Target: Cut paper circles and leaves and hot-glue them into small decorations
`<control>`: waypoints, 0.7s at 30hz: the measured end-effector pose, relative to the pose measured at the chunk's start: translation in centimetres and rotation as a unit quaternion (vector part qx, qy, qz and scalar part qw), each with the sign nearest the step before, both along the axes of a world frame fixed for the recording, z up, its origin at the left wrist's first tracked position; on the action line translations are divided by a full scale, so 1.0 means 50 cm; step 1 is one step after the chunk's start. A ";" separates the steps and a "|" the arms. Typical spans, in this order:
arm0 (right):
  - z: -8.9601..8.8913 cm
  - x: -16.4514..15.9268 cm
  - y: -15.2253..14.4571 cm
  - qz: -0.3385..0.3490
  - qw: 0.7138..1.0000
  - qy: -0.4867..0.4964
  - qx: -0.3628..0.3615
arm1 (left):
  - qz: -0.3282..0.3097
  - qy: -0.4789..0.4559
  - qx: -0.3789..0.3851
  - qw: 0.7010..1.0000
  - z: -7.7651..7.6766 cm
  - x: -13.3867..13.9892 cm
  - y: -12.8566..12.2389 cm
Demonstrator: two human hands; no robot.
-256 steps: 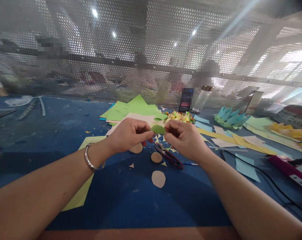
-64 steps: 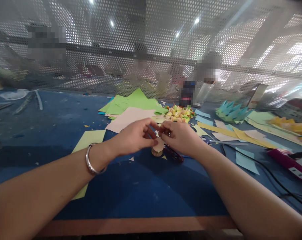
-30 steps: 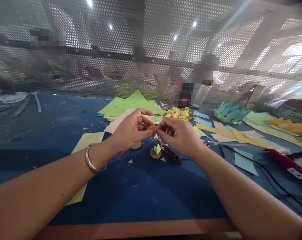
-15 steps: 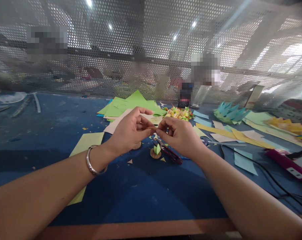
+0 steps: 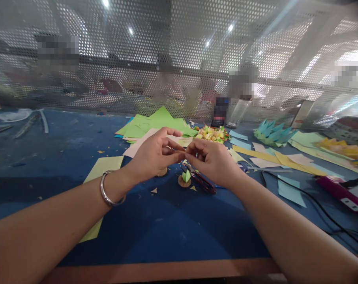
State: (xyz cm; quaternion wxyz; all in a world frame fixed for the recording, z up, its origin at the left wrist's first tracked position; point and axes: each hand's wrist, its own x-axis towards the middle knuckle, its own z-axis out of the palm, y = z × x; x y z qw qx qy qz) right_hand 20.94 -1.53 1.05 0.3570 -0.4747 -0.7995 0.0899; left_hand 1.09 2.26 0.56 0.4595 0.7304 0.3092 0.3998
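Observation:
My left hand (image 5: 156, 152), a silver bangle on its wrist, pinches thumb against fingers over the middle of the blue table (image 5: 155, 232). Fingertip to fingertip with it, my right hand (image 5: 211, 159) is pinched too. Whatever lies between the fingertips is too small to make out. Just below them a small round brown disc (image 5: 183, 183) carries a folded green paper leaf (image 5: 186, 176). Scissors with dark red handles (image 5: 207, 184) lie beside it, partly under my right hand. Another brown disc (image 5: 162, 172) shows partly beneath my left hand.
Green paper sheets (image 5: 162, 120) and a pile of small folded paper pieces (image 5: 212, 134) lie behind my hands. Yellow paper strips (image 5: 276, 157), a blue paper crown shape (image 5: 273, 133), a black cable (image 5: 309, 201) and a magenta power strip (image 5: 341, 195) are at right. A perforated metal screen (image 5: 179, 51) stands behind.
Both hands stay in nearly the same place, fingertips together. My left wrist has shifted very slightly left; the things on the table have not moved.

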 end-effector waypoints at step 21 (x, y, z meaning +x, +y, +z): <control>-0.003 0.005 0.007 0.016 0.999 0.027 -0.039 | -0.046 0.102 0.021 0.993 -0.002 -0.011 0.011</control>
